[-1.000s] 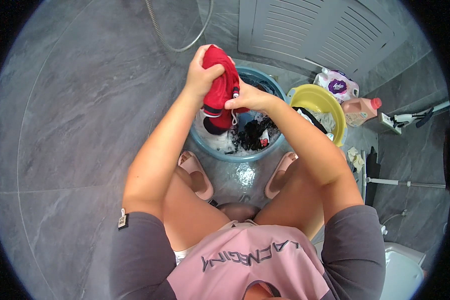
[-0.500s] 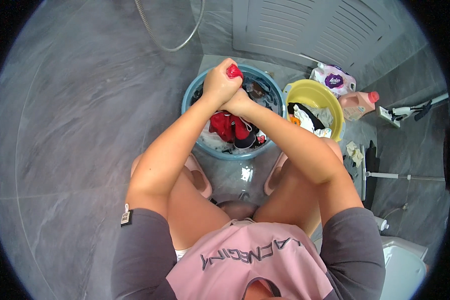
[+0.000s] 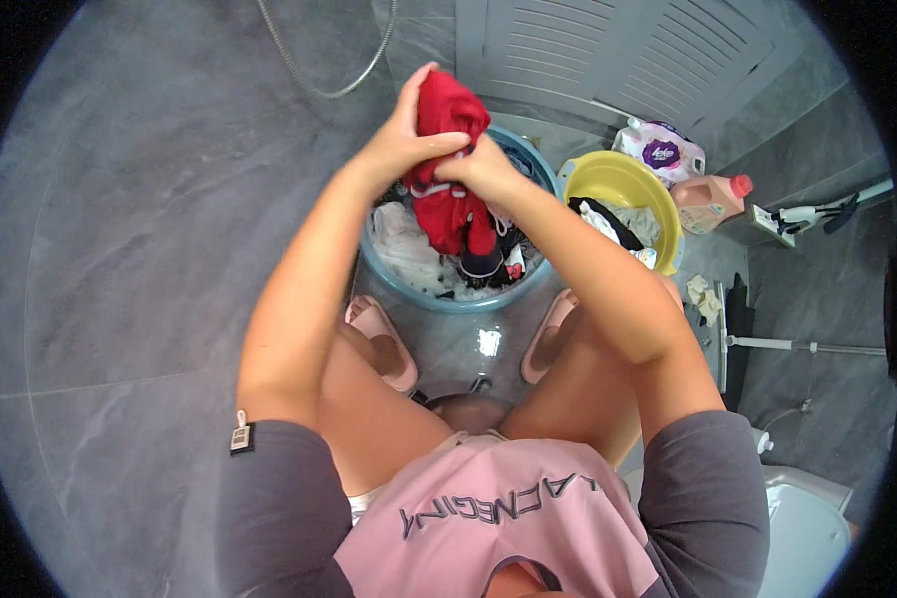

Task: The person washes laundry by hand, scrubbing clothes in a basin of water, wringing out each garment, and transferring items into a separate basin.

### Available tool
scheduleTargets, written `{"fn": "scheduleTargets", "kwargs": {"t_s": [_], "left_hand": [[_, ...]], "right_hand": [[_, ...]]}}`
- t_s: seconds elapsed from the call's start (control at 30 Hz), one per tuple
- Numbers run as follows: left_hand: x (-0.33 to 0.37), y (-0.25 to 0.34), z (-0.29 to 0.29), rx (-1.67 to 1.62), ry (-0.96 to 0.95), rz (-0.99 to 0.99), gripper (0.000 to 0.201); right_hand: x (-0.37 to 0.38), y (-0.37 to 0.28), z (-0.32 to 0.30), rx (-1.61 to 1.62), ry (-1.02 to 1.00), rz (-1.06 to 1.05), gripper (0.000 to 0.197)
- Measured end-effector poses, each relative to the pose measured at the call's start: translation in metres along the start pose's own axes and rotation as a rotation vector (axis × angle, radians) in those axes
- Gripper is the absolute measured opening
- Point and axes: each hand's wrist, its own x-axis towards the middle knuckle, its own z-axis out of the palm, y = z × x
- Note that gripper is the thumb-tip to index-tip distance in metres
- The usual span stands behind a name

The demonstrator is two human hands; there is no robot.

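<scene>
My left hand (image 3: 401, 140) and my right hand (image 3: 485, 167) both grip a wet red garment (image 3: 452, 179), held bunched above a blue wash basin (image 3: 448, 297). The cloth's top bulges above my fists, and its lower part hangs down into the basin. Soapy water and dark and white clothes (image 3: 488, 264) lie in the basin under it. I am squatting with pink slippers (image 3: 381, 341) on either side of the basin.
A yellow basin (image 3: 618, 179) with more clothes stands right of the blue one. Behind it are a pink detergent bottle (image 3: 710, 199) and a white and purple pouch (image 3: 660, 151). A louvred door panel (image 3: 628, 50) is at the back, a shower hose (image 3: 319, 80) at the top, a toilet (image 3: 807, 518) at lower right.
Both hands have stayed closed on the red garment, shifting it above the basin. More of the cloth now hangs below my fists than half a second ago.
</scene>
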Motion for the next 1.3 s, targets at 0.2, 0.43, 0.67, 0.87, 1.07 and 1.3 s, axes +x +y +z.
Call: {"fn": "scheduleTargets", "kwargs": {"t_s": [0.2,0.43,0.67,0.87,1.07,1.3], "left_hand": [[-0.020,-0.027,-0.012,-0.121,-0.284,-0.200,0.091],[-0.017,-0.049,0.015,-0.104,-0.009,-0.256,0.059],[-0.020,-0.093,-0.005,0.342,0.125,-0.072,0.067],[-0.025,-0.092,-0.006,0.682,0.071,-0.107,0.063],[-0.020,-0.070,0.003,0.452,0.149,-0.027,0.047],[-0.013,-0.030,-0.020,-0.184,0.265,-0.219,0.021]], "right_hand": [[0.013,-0.040,-0.006,0.474,-0.082,-0.153,0.032],[0.034,-0.013,0.015,0.262,0.079,-0.279,0.027],[0.041,0.000,0.042,-0.487,0.189,-0.615,0.056],[0.035,0.005,0.045,-0.755,0.263,-0.517,0.060],[0.044,0.001,0.018,-0.403,0.004,-0.455,0.101],[0.016,0.001,-0.015,-0.327,-0.435,0.064,0.105]]}}
